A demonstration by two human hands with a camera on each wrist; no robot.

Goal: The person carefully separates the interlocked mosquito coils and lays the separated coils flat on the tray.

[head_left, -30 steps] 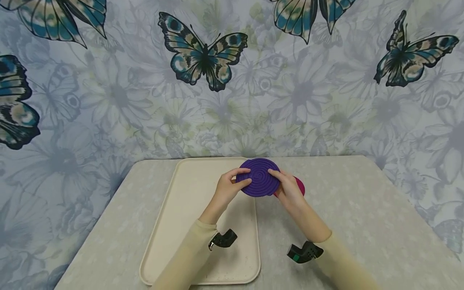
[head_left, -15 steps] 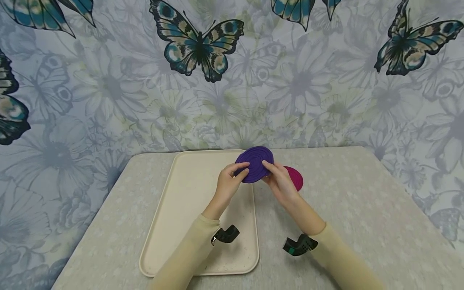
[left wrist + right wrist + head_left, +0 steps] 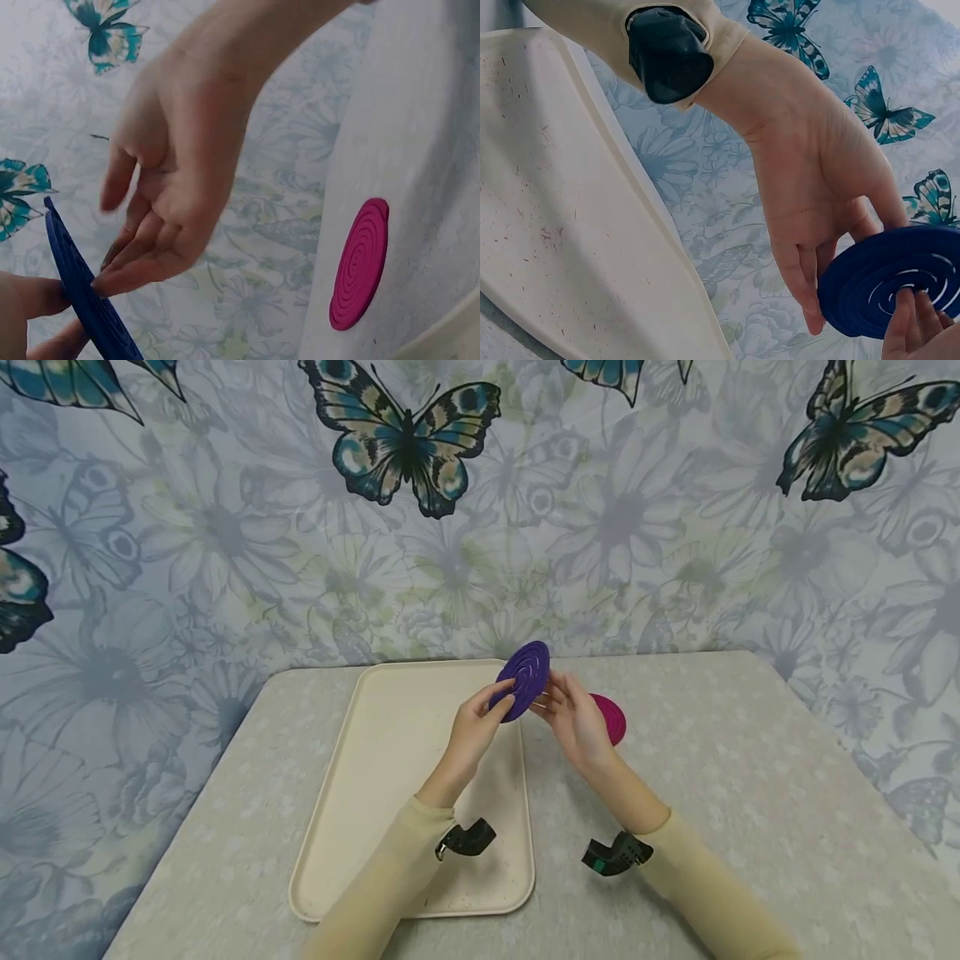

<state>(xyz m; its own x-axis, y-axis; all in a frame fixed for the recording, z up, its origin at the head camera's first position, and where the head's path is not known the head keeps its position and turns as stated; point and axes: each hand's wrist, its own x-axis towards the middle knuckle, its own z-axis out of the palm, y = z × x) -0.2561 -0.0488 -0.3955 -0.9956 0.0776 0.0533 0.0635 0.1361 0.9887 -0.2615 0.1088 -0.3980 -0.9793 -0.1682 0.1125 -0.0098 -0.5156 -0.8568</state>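
Note:
In the head view my left hand pinches a thin purple round mat with raised concentric rings. The mat is tilted almost edge-on and held up above the table. My right hand is at its right side, palm turned in, with loosely straight fingers reaching the mat. The left wrist view shows the right fingertips against the mat's face, the thumb apart from it. Thin bright arcs show between the rings in the right wrist view, where right fingers meet the mat's middle. A matching pink mat lies beyond my right hand, partly hidden.
A cream tray with a low rim lies under my left forearm; small dark specks show on its surface in the right wrist view. The pale table runs back to a butterfly-patterned wall covering.
The purple mat has turned from facing me to nearly edge-on and risen slightly. My right hand has loosened its grip on the mat's edge, its palm turning inward. More of the pink mat shows.

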